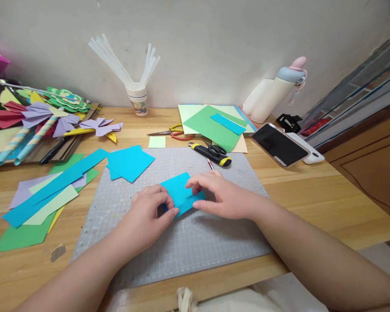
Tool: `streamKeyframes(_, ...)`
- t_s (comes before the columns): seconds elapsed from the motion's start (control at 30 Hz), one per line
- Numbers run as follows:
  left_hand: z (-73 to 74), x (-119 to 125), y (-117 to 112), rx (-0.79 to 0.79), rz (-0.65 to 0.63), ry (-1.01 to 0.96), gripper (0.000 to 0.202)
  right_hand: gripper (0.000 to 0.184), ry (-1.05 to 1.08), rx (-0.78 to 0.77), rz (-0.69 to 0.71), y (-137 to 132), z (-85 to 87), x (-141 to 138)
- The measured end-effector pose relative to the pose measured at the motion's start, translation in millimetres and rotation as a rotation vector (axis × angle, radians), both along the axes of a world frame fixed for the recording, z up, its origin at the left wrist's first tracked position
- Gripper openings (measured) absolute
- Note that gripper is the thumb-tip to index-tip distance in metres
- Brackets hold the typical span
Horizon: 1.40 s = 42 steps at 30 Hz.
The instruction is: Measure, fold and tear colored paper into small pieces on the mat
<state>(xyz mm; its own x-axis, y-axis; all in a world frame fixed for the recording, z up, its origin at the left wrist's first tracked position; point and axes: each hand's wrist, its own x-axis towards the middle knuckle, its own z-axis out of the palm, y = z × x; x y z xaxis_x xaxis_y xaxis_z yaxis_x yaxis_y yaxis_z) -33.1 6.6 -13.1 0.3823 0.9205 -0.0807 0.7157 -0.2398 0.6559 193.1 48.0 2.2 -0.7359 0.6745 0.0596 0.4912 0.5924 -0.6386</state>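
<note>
A piece of blue paper (178,189) lies over the middle of a grey gridded cutting mat (195,249). My left hand (152,206) grips its left side, with thumb and fingertips close together at the near edge. At the paper's right side, my right hand (216,195) has its thumb and curled fingers apart; the thumb touches the right corner and the fingertips hover over or rest on the sheet. More blue paper squares (130,162) overlap at the mat's far left. Beyond my right hand are a black and yellow utility knife (211,154), black-handled scissors (217,150) and a pencil (210,164).
Coloured paper scraps (35,216) spread left of the mat. Paper flowers (35,115) lie at the back left. A paper cup (138,99) holding white strips, pliers (172,131), green sheets (211,125), a leaning bottle (276,95) and a phone (279,144) line the back.
</note>
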Motion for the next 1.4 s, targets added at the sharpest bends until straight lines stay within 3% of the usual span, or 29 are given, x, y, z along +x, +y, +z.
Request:
streamKeyframes(0.1, 8.1, -2.2, -1.0, -0.013, 0.064, -0.128, 0.022, 0.019, 0.213, -0.338, -0.072, -6.1, -5.9, -4.9)
streamKeyframes(0.23, 14.5, -4.1, -6.4, 0.241, 0.017, -0.166, 0.033, 0.016, 0.530, -0.830, -0.180, -5.6, -12.5, -10.0)
streamKeyframes(0.33, 17.6, -4.1, -8.6, 0.322, -0.007, -0.158, 0.004, 0.018, 0.586, -0.960, -0.209, -8.4, -8.9, -11.9)
streamKeyframes(0.4, 19.8, -2.9, -9.5, 0.249, 0.038, -0.220, 0.009, 0.014, 0.577, -0.836, -0.261, -14.0, -2.8, -13.1)
streamKeyframes(0.47, 21.4, -0.7, -10.7, 0.149, 0.081, -0.279, 0.013, 0.010, 0.549, -0.568, -0.298, -21.9, 4.4, -14.7)
streamKeyframes(0.57, 21.2, 3.6, -13.9, 0.091, 0.082, -0.304, 0.013, 0.001, 0.475, -0.116, -0.251, -33.8, 12.7, -18.2)
streamKeyframes(0.67, 18.7, 6.9, -18.3, 0.102, 0.047, -0.285, 0.013, 0.009, 0.389, 0.134, -0.196, -40.8, 14.6, -22.3)
streamKeyframes(0.77, 17.7, 7.6, -22.5, 0.183, 0.091, -0.261, 0.006, 0.011, 0.327, 0.238, -0.197, -42.7, 13.3, -25.3)
streamKeyframes(0.83, 18.5, 7.0, -24.3, 0.270, 0.103, -0.268, 0.014, 0.010, 0.301, 0.293, -0.194, -42.9, 13.1, -26.6)
streamKeyframes(0.97, 20.9, 5.7, -25.5, 0.386, 0.015, -0.279, 0.008, 0.007, 0.257, 0.370, -0.183, -44.1, 14.5, -29.1)
streamKeyframes(1.2, 25.1, 8.8, -28.1, 0.536, -0.104, -0.187, 0.017, 0.011, 0.202, 0.458, -0.146, -48.7, 14.2, -32.4)
streamKeyframes(1.4, 30.5, 8.8, -31.5, 0.593, -0.062, -0.228, 0.023, 0.014, 0.236, 0.502, -0.165, -46.0, 15.4, -30.5)
